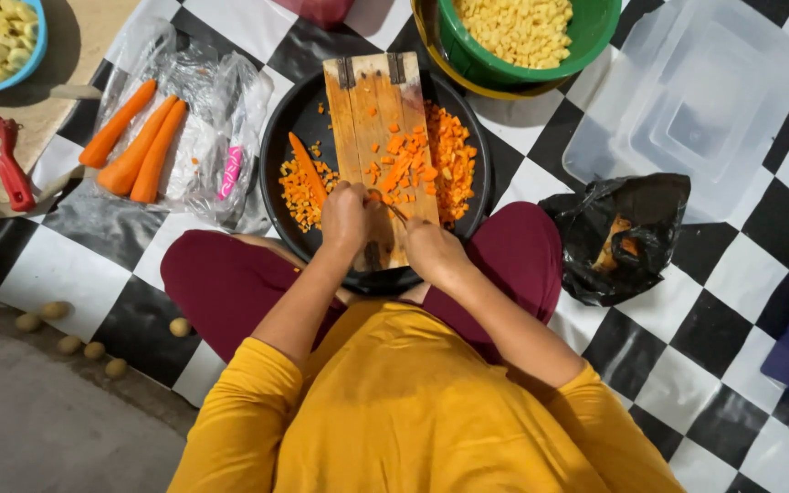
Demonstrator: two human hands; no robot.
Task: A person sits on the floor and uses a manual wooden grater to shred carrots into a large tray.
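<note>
From the head view I note a wooden cutting board (378,128) laid across a black round pan (278,155), so that cut pieces fall off either edge into the pan. Diced carrot (449,155) is heaped on the right side of the pan and a smaller scatter lies on the left, beside one long carrot strip (307,168).

The left hand (347,215) is curled down at the near end of the board, apparently pinning a carrot piece; the piece itself is hidden under the fingers. The right hand (431,248) is closed around what looks like a knife handle, with a thin blade (397,213) angled toward the left hand. I judge the hands sit close so the blade works right against the pinned piece.

Three peeled whole carrots (134,141) rest on clear plastic wrap (203,119) to the left, near a red peeler (0,157). A black bag (623,233) holding scraps sits on the right on the checkered floor covering (751,265). A green bowl (595,27) of yellow pieces stands beyond the pan.
</note>
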